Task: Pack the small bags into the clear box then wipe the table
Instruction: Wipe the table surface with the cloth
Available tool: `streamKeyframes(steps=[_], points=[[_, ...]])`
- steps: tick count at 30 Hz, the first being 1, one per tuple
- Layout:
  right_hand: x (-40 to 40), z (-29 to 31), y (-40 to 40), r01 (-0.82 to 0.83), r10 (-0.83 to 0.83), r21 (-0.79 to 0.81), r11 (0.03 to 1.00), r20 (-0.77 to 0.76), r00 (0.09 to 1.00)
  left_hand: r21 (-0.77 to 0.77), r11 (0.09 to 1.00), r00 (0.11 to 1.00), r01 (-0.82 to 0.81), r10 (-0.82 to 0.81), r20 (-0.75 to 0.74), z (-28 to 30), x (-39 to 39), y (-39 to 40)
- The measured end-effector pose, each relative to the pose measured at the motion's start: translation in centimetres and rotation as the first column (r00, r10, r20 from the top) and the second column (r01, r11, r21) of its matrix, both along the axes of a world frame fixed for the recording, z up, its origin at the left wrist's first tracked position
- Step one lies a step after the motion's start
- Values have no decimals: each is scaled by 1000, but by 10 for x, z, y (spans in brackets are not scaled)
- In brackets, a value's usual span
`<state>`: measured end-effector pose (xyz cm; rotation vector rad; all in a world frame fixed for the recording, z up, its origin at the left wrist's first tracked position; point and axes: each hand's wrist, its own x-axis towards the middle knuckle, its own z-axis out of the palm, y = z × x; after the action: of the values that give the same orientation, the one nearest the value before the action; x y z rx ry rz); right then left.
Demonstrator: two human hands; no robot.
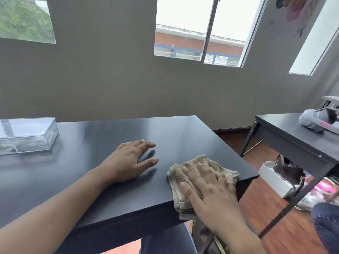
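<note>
Here the right hand lies flat on a beige cloth, fingers straight and slightly spread, pressing it down onto the black tabletop at the near right corner. Part of the cloth hangs over the near edge beneath the wrist, and its far fold reaches almost to the right edge. The left hand rests palm down on the bare surface just beside the cloth, toward the middle, with the fingers straight, the thumb held out, and nothing in it; its forearm runs back across the near edge.

The clear box stands at the far left of the tabletop, well apart from both hands and cut off by the frame's left side. Its walls look glassy and reflective, and whether any small bags lie inside cannot be told for sure from this angle. Between the box and the left hand the dark surface runs bare, as does the stretch from the hands to the far edge.

To the right, across a gap of wooden floor, stands a second dark table carrying a white headset-like device. Under it sit a white tray with a dark brown pouch.
</note>
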<state>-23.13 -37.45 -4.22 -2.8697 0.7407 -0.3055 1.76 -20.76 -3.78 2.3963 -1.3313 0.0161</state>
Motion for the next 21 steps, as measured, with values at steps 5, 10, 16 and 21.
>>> streamKeyframes(steps=[5,10,16,21], points=[[23,8,-34,32,-22,100,994,-94,995,-2,1000,1000,-14,14,-3,0,-1,-2],[79,16,-78,83,-59,98,992,-227,972,-33,999,1000,-19,19,1,-1,-3,-2],[156,23,-118,123,-79,137,983,-287,955,-95,995,999,-42,45,25,-3,-5,-1],[220,26,-141,171,-118,148,974,-313,942,-137,989,998,-47,53,45,-4,-7,-1]])
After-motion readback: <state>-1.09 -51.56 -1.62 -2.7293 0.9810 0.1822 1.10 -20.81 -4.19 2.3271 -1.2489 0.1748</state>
